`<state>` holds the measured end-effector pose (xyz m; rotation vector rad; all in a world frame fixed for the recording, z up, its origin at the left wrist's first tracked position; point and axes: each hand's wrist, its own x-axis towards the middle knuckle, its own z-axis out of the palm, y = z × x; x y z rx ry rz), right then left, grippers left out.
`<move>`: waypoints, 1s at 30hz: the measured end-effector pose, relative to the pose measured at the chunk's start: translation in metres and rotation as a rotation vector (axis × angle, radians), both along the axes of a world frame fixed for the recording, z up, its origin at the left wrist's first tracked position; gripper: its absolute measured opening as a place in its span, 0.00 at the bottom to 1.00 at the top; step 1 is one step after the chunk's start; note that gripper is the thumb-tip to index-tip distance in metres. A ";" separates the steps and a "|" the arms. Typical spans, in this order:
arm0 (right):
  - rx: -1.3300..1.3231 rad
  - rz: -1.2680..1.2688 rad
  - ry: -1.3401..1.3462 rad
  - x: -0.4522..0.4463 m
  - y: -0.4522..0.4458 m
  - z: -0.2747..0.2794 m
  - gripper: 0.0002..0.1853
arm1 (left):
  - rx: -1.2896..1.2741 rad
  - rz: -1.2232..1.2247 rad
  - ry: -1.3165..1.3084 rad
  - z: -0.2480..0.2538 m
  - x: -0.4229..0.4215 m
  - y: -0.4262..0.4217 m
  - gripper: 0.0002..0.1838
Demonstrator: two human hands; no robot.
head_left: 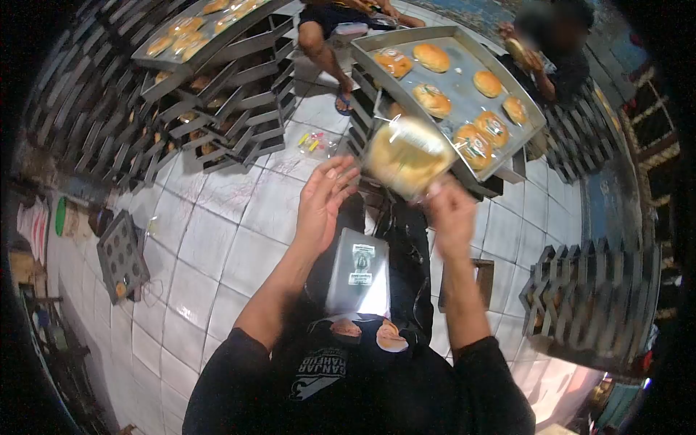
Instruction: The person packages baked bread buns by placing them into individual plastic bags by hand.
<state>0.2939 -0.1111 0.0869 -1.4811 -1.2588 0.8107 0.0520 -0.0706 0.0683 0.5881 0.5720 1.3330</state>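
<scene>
A clear plastic bag with a pale golden bun (409, 158) inside hangs from my right hand (451, 210), which pinches its lower right corner. The bag is slightly blurred. My left hand (326, 196) is empty with its fingers apart, just left of the bag. On my lap lies a stack of clear printed bags (359, 272). Just beyond the bagged bun is a metal tray (455, 80) with several buns, some of them wrapped.
Stacked metal trays (239, 94) stand at the upper left, with wrapped buns (185, 32) on top. More trays (587, 290) are at the right. Two people sit beyond the tray. A round-hole pan (123, 255) lies on the tiled floor (210, 239).
</scene>
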 end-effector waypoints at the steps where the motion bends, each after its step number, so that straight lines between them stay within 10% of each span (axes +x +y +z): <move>1: 0.186 -0.152 -0.083 -0.004 0.006 0.049 0.09 | 0.049 -0.018 0.210 -0.004 0.003 0.000 0.22; 5: 0.475 -0.292 -0.964 0.044 0.034 0.085 0.21 | 0.283 -0.105 0.899 -0.027 -0.003 -0.038 0.32; 7: 0.463 -0.271 -0.950 0.036 0.011 0.067 0.26 | 0.770 0.065 1.359 -0.044 -0.016 -0.069 0.35; 11: 0.198 0.267 -0.544 -0.010 -0.055 -0.019 0.27 | 0.866 0.017 1.660 -0.057 -0.037 -0.103 0.23; 15: 0.132 0.420 -0.864 -0.023 -0.088 -0.041 0.16 | 1.234 -0.020 1.482 -0.056 -0.045 -0.099 0.21; 17: 0.042 0.516 -0.845 -0.010 -0.094 -0.016 0.11 | 0.801 -0.173 1.306 -0.028 -0.036 -0.107 0.18; 19: 0.090 0.627 -0.501 0.008 -0.094 0.023 0.12 | 0.173 -0.566 1.003 -0.019 -0.028 -0.104 0.15; 22: -0.595 0.515 0.418 0.049 -0.089 -0.003 0.18 | 0.058 -0.732 0.839 -0.018 -0.033 -0.081 0.12; 25: -0.037 0.401 -1.291 0.059 -0.078 -0.005 0.17 | -0.114 -0.348 0.786 -0.026 -0.034 -0.056 0.12; 27: -0.297 0.394 -0.422 0.078 -0.045 0.053 0.19 | -0.167 -0.105 0.482 -0.031 -0.019 -0.043 0.16; 30: -0.093 0.228 -0.239 0.143 0.060 0.095 0.18 | -0.226 -0.093 0.467 -0.053 -0.008 -0.038 0.16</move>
